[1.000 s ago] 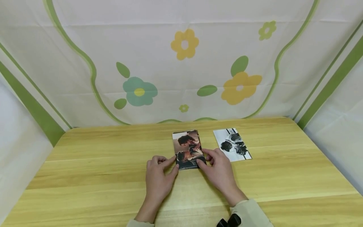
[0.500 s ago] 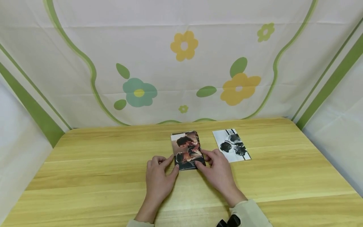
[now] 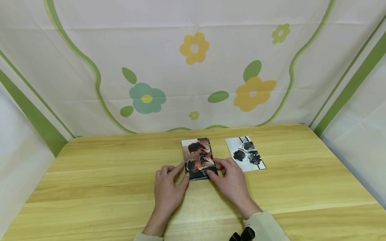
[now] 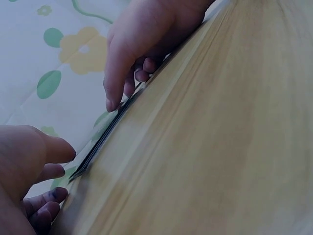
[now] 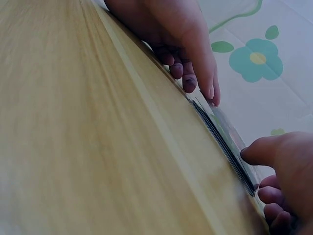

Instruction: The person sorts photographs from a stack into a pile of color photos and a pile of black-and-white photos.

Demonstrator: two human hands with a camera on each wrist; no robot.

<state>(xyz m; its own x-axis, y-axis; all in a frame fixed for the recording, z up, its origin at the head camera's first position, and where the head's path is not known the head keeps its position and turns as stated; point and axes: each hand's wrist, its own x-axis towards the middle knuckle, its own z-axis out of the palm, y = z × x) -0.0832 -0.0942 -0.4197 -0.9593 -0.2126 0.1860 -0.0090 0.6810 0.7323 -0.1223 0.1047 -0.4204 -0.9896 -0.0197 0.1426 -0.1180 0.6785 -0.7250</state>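
Observation:
A stack of photo cards (image 3: 196, 157) lies on the wooden table, its top card showing two people in brown tones. My left hand (image 3: 169, 189) touches the stack's left edge with index finger and thumb, the thumb at the near corner. On the other side, my right hand (image 3: 232, 182) pinches the near right corner, thumb on the top card and fingers along the side. The stack's layered edge (image 5: 225, 147) shows in the right wrist view, between the two hands. A single black-and-white card (image 3: 247, 154) lies flat just beyond my right hand.
The wooden table (image 3: 99, 184) spreads around the cards. Behind it hangs a white cloth (image 3: 169, 60) printed with flowers, and similar cloth closes off both sides. A black device (image 3: 242, 234) is strapped at the right sleeve.
The top card, which sat a little low and askew on the stack half a second ago, now lies more evenly over its far edge. Both hands have stayed almost in place.

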